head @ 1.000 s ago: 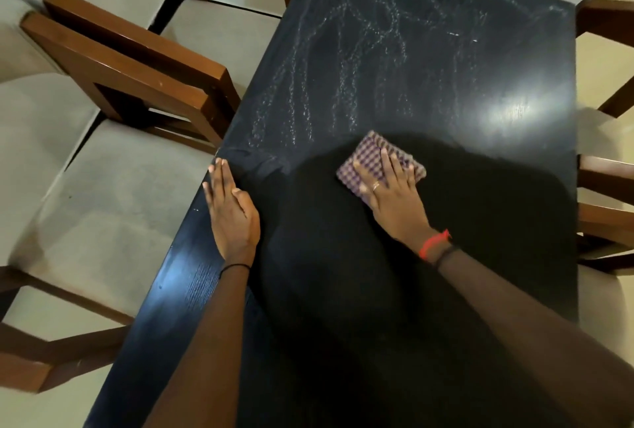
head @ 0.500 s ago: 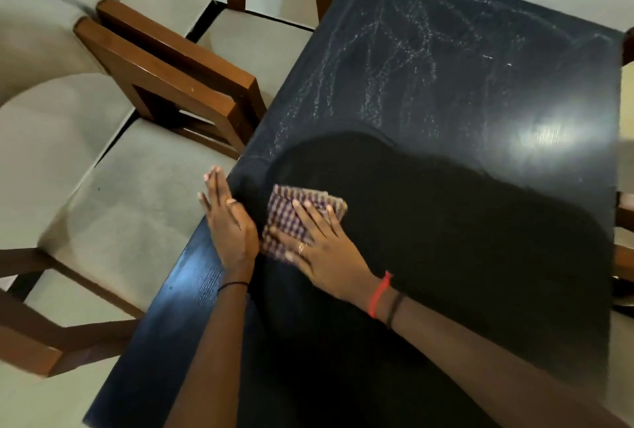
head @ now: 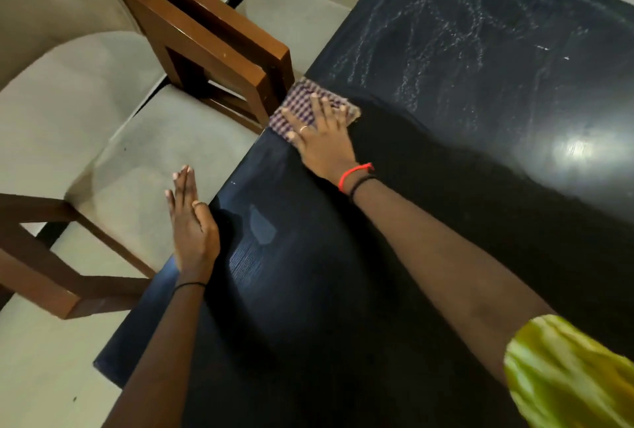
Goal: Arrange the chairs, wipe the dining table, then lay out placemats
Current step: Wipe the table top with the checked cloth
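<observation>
The dining table (head: 446,187) has a dark, glossy top with pale wipe streaks across its far half. A folded purple-and-white checked cloth (head: 302,103) lies at the table's left edge. My right hand (head: 322,139) presses flat on the cloth, fingers spread over it. My left hand (head: 192,221) lies flat along the left edge of the table nearer to me, fingers straight and together, holding nothing. Two wooden chairs with beige cushions stand against the left side, the near chair (head: 120,160) and the far chair (head: 295,12).
The chairs' wooden armrests (head: 206,36) meet close to the table edge, right beside the cloth. A bright light reflection (head: 576,149) shows on the right of the tabletop. Pale floor lies at the lower left.
My right hand has slid the cloth from the table's middle to the left edge, then forward along it. My left hand stays at the left edge, now nearer to me than the cloth.
</observation>
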